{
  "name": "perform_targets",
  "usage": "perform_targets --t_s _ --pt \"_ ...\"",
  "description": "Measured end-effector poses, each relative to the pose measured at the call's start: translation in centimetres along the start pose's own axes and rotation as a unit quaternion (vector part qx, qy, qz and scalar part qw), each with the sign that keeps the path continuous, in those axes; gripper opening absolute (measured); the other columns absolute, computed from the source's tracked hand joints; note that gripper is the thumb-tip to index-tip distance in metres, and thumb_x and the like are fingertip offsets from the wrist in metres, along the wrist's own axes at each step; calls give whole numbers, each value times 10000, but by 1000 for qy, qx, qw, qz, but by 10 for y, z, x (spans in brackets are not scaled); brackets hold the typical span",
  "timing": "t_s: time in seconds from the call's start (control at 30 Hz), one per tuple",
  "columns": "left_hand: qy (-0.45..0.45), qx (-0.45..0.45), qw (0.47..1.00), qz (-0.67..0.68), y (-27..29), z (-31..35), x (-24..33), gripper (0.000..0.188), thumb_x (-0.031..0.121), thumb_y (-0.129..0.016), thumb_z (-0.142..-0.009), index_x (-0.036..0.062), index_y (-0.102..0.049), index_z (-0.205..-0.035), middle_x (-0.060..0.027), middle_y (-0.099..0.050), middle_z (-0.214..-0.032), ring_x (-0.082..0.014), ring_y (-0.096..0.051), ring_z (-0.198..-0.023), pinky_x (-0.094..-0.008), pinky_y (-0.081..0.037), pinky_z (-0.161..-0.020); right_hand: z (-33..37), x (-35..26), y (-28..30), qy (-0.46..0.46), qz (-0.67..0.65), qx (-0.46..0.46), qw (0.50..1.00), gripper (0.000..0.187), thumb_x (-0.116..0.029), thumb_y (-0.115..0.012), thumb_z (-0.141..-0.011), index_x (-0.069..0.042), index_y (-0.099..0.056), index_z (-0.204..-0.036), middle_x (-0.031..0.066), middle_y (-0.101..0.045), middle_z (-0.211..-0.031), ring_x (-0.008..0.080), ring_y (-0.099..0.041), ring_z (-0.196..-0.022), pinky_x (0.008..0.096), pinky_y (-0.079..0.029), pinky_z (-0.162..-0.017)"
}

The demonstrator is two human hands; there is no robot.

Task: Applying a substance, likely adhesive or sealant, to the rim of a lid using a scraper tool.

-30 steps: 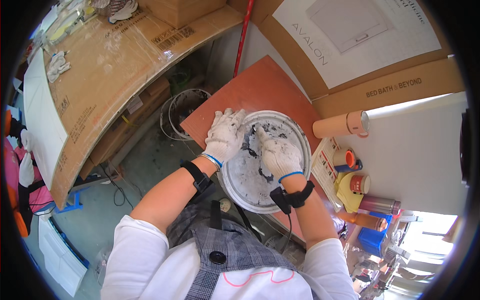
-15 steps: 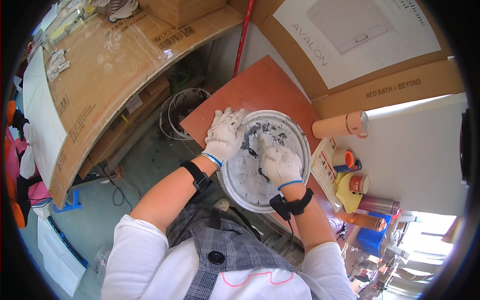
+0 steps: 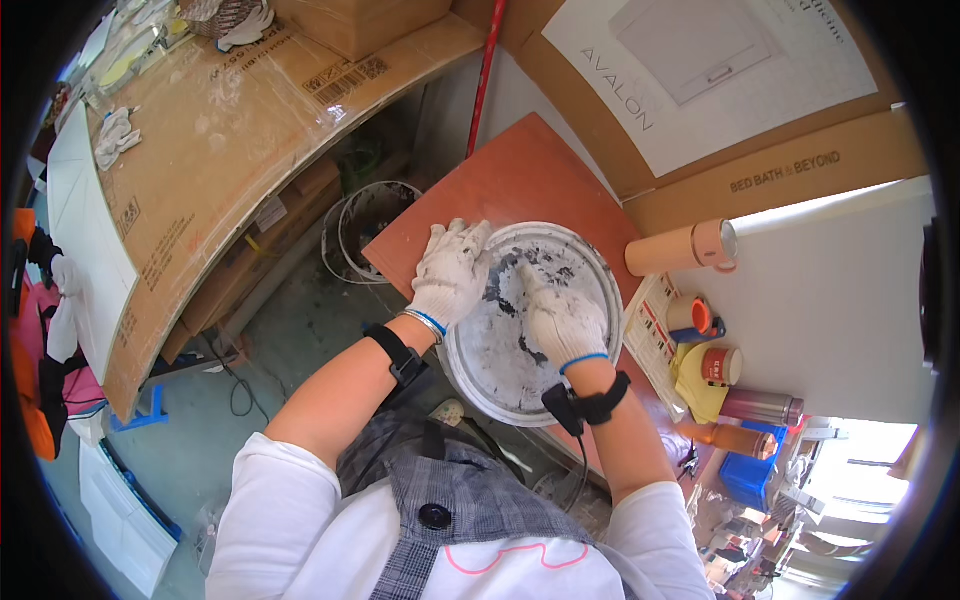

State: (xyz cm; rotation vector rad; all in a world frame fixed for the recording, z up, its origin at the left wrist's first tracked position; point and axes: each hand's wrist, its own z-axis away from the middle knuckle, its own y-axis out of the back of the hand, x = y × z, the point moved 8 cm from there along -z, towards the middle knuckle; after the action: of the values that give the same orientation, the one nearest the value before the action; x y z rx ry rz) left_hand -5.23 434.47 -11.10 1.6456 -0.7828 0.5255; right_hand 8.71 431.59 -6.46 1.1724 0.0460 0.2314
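Disc (image 3: 500, 350), pale, rimmed and smeared black, on the red-brown tabletop (image 3: 540, 165), jutting past its edge toward 7 o'clock. Over the 10 o'clock rim, gloved left hand (image 3: 452, 268) laid flat, fingers narrowly together. Toward 3 o'clock, right hand (image 3: 563, 316), one finger stretched to 11 o'clock, others curled; cannot tell whether holding anything. Peach bottle (image 3: 668, 252) at 2 o'clock.

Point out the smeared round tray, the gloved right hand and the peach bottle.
Smeared round tray (image 3: 492, 358), head view: inner surface.
Gloved right hand (image 3: 563, 320), head view: back of hand.
Peach bottle (image 3: 668, 252), head view: side of body.
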Motion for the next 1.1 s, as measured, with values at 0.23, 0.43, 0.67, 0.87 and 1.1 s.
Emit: perform_targets --t_s 0.23,0.43,0.67,0.87,1.1 --pt "-7 7 1000 7 2 -3 -1 424 204 -531 -893 67 -553 -1294 -212 -548 -1227 -422 -485 -1116 -480 -421 -967 -20 1 5 -3 11 14 1000 506 -140 -378 -919 -177 -444 -1419 186 -683 -1069 349 -666 -975 477 -519 -834" --pt "-7 12 1000 3 1 1 -6 397 205 -534 -887 69 -566 -1259 -197 -560 -1171 -402 -497 -1076 -474 -434 -940 4 -1 -7 7 18 14 1000 454 -201 -360 -957 -208 -475 -1395 196 -681 -1048 363 -662 -957 483 -517 -822" --pt "12 -25 1000 11 -3 4 -5 399 211 -527 -900 73 -563 -1272 -208 -552 -1229 -412 -496 -1105 -468 -428 -970 5 4 -6 -35 -18 -48 998 482 -159 -345 -943 -178 -457 -1411 197 -683 -1036 371 -659 -971 483 -519 -829" --pt "-16 16 1000 -9 -3 1 0 399 205 -527 -897 61 -562 -1268 -206 -558 -1208 -414 -501 -1090 -474 -430 -958 -9 15 7 -64 -65 4 996 488 -388 -266 -1023 -114 -585 -1271 228 -671 -1041 391 -655 -959 498 -498 -864" --pt "12 -18 1000 5 -3 1 1 400 206 -541 -895 54 -565 -1263 -204 -549 -1244 -421 -479 -1132 -473 -414 -976 0 31 -21 -39 1 112 993 569 -451 -210 -1022 -105 -593 -1263 241 -669 -1046 402 -645 -986 514 -478 -889"
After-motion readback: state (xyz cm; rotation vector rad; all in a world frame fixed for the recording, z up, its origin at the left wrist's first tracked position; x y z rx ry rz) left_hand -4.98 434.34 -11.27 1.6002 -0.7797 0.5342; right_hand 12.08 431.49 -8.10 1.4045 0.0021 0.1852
